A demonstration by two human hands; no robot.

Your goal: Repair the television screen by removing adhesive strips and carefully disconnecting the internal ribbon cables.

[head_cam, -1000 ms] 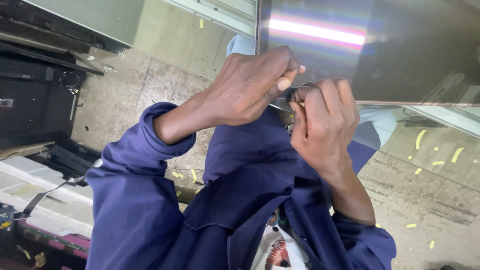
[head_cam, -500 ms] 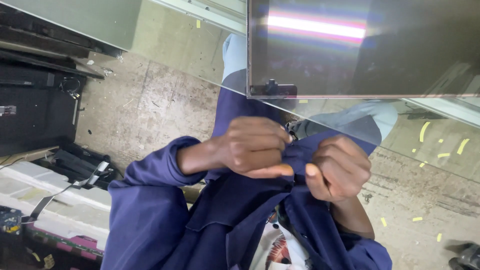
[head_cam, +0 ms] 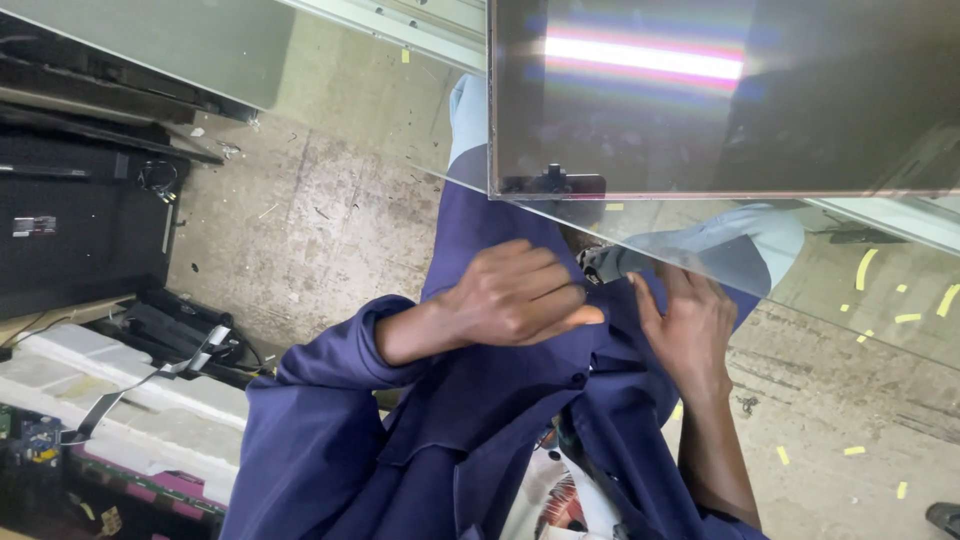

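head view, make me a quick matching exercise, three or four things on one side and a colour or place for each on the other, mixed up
Things:
1. left hand
2. right hand
3. glossy panel
4. small paper scraps

Places or colours:
a. yellow, scattered on the concrete floor
b. dark and reflective, at the top of the view
c. loosely curled over the blue jacket, thumb out
d. fingers spread, by the lower edge of the clear sheet

Pairs: 1-c, 2-d, 3-b, 4-a
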